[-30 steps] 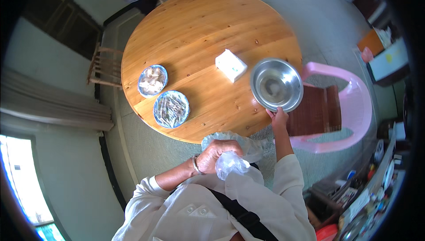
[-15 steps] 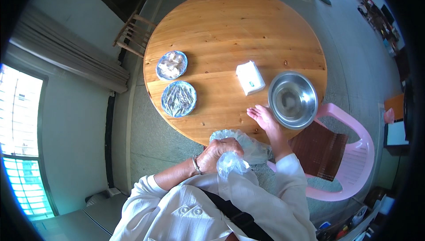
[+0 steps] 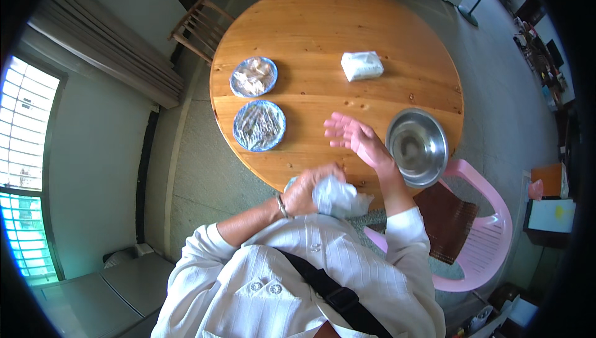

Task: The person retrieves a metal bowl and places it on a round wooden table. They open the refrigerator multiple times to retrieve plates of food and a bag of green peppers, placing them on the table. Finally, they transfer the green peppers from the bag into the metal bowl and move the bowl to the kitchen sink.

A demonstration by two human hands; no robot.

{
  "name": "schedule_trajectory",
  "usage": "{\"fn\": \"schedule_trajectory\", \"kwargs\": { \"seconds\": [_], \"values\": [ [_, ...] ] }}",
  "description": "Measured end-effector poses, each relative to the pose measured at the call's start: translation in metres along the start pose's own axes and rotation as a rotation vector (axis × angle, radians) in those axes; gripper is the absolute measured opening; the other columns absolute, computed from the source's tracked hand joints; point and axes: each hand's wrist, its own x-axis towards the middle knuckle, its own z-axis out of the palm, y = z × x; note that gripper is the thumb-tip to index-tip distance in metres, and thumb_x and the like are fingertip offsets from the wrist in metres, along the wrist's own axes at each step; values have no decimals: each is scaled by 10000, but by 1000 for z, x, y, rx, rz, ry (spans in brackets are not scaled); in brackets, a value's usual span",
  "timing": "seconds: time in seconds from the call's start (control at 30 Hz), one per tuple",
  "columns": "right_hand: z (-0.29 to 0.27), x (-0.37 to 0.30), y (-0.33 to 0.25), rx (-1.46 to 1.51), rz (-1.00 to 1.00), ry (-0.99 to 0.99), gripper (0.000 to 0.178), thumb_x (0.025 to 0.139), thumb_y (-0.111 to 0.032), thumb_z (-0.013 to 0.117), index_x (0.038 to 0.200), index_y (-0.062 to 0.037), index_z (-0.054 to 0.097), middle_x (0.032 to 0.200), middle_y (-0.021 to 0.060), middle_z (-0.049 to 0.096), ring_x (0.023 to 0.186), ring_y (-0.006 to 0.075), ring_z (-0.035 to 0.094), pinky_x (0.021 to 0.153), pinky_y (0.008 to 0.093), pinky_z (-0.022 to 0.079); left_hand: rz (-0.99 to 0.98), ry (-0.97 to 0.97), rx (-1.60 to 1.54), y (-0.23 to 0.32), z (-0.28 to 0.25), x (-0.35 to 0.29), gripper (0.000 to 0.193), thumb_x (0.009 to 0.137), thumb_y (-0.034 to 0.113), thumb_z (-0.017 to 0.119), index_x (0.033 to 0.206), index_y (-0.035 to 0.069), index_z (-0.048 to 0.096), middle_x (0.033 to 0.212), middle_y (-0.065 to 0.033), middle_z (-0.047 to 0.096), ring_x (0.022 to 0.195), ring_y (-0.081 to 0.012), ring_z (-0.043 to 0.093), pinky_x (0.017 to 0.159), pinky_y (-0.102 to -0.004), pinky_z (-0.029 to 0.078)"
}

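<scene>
Your left hand [image 3: 308, 190] sits at the near edge of the round wooden table [image 3: 323, 21], fingers curled tight around a crumpled clear plastic bag [image 3: 338, 196]. Your right hand [image 3: 355, 139] hovers over the table just beyond it, fingers spread wide, holding nothing, just left of the steel bowl [image 3: 416, 147]. Further left on the table lie two film-covered blue plates [image 3: 259, 126]. Beyond the bowl, a white packet [image 3: 362, 65] rests.
</scene>
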Motion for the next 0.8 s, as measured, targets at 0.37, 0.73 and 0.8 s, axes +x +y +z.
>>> {"fn": "schedule_trajectory", "kwargs": {
  "seconds": [0.37,0.73,0.8],
  "values": [
    [22,-90,33,-819,-221,638,156,836,-23,471,920,20,595,747,27,606,708,90,548,652,241,453,84,68,8,-9,-29,49,959,585,21,770,1333,97,176,1003,-46,458,1001,-173,470,877,-310,404],
    [28,-109,49,-412,-417,777,223,845,-39,413,1004,21,558,856,34,569,772,107,552,691,262,499,-20,16,793,-68,-51,14,390,716,224,666,1033,21,565,809,-152,583,719,-195,546,674,-327,443],
    [31,-116,44,-281,-430,853,225,824,-22,418,995,21,557,855,36,570,763,110,555,690,254,486,-153,145,741,-67,-51,13,232,762,131,612,963,14,599,651,-121,573,567,-140,492,569,-306,432]
  ]
}}
